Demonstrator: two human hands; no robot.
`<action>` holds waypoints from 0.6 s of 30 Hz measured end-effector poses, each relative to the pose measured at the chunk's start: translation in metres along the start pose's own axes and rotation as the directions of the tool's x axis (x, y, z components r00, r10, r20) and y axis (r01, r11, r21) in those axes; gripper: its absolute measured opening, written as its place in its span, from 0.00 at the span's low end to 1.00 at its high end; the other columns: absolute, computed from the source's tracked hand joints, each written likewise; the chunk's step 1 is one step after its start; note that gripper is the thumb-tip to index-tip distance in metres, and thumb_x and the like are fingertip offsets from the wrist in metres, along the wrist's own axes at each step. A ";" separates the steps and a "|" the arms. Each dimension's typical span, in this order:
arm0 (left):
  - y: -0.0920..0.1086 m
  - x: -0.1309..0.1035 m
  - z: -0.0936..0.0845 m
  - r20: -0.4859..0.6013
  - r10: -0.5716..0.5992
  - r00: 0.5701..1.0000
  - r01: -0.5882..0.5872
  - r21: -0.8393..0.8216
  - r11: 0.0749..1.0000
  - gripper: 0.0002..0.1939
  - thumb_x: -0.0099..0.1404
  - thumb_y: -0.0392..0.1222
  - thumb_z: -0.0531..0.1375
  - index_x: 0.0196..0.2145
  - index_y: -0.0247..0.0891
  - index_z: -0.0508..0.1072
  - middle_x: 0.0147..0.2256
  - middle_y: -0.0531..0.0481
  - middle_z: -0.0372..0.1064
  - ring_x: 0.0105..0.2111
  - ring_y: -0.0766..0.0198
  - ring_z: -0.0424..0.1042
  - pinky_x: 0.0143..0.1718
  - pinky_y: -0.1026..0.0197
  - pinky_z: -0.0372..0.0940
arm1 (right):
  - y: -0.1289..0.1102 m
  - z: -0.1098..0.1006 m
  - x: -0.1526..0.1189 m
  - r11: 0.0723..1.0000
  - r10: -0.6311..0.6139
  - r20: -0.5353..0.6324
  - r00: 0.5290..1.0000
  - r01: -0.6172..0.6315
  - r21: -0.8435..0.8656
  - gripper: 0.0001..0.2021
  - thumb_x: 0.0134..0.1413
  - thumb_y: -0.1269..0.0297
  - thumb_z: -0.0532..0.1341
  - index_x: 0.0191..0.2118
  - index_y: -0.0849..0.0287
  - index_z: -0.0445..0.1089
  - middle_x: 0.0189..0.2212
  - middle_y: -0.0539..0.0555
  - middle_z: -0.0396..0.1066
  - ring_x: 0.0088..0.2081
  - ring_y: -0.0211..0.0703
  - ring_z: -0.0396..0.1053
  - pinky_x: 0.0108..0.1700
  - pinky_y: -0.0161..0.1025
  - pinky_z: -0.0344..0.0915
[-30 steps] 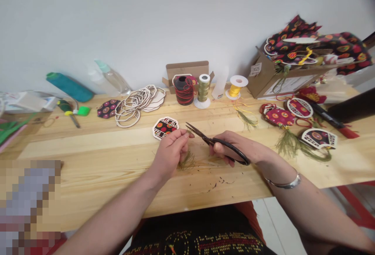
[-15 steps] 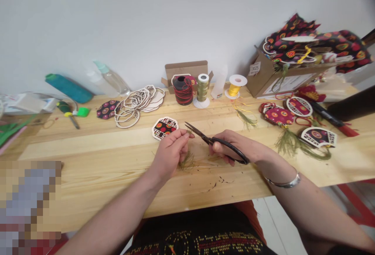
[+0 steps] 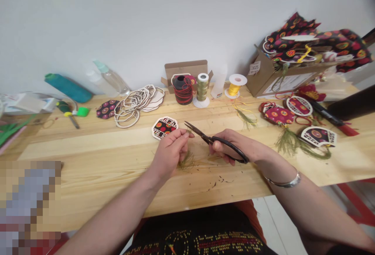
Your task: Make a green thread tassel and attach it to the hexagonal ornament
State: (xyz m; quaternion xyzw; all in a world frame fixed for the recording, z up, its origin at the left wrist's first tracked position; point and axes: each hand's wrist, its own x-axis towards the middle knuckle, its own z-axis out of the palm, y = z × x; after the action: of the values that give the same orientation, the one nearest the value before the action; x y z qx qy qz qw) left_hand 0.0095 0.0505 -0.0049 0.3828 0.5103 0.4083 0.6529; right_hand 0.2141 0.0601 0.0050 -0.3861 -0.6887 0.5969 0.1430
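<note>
At six o'clock from the scissors [image 3: 208,140], I see dark scraps [image 3: 215,184] on the table [image 3: 111,157]. At nine, I have the left hand [image 3: 171,149] closed, fingertips pinching a green tassel [image 3: 186,162], its strands hanging below. At three, my right hand [image 3: 236,141] wraps the scissors' handles; the blades point toward ten, tips near the left fingertips. Farther off, a patterned ornament [image 3: 164,128] lies at ten, an olive spool [image 3: 202,88] stands at twelve, and a carton [image 3: 281,80] at two.
</note>
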 end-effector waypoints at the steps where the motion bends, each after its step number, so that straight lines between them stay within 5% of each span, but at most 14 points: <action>1: 0.000 0.000 0.000 0.000 0.003 1.000 -0.003 0.002 1.000 0.09 0.57 0.44 0.61 0.30 0.34 0.70 0.14 0.61 0.52 0.13 0.75 0.47 0.14 0.71 0.42 | 0.000 0.000 0.000 1.000 -0.002 -0.001 1.000 0.002 -0.002 0.30 0.53 0.36 0.50 0.30 0.64 0.65 0.14 0.46 0.59 0.15 0.32 0.59 0.16 0.29 0.55; 13: -0.001 0.002 -0.002 -0.046 -0.001 0.999 -0.001 -0.047 0.999 0.09 0.56 0.43 0.62 0.30 0.34 0.71 0.15 0.60 0.53 0.14 0.75 0.47 0.14 0.72 0.42 | -0.001 0.000 -0.001 0.999 -0.010 -0.032 0.999 0.012 0.053 0.32 0.51 0.34 0.50 0.30 0.65 0.67 0.13 0.45 0.57 0.14 0.31 0.58 0.15 0.29 0.54; 18: 0.001 0.005 -0.005 -0.153 0.035 0.988 -0.060 -0.163 0.985 0.06 0.57 0.40 0.61 0.29 0.35 0.70 0.14 0.62 0.49 0.13 0.76 0.43 0.14 0.72 0.40 | -0.001 -0.005 -0.005 0.998 -0.060 0.103 0.993 0.057 0.029 0.30 0.54 0.38 0.51 0.32 0.65 0.67 0.15 0.45 0.57 0.16 0.30 0.56 0.17 0.29 0.52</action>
State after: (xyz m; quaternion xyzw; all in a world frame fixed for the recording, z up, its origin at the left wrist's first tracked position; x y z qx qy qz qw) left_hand 0.0051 0.0561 -0.0062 0.3070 0.5126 0.4928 0.6326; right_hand 0.2200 0.0599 0.0088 -0.3323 -0.6983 0.6207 0.1292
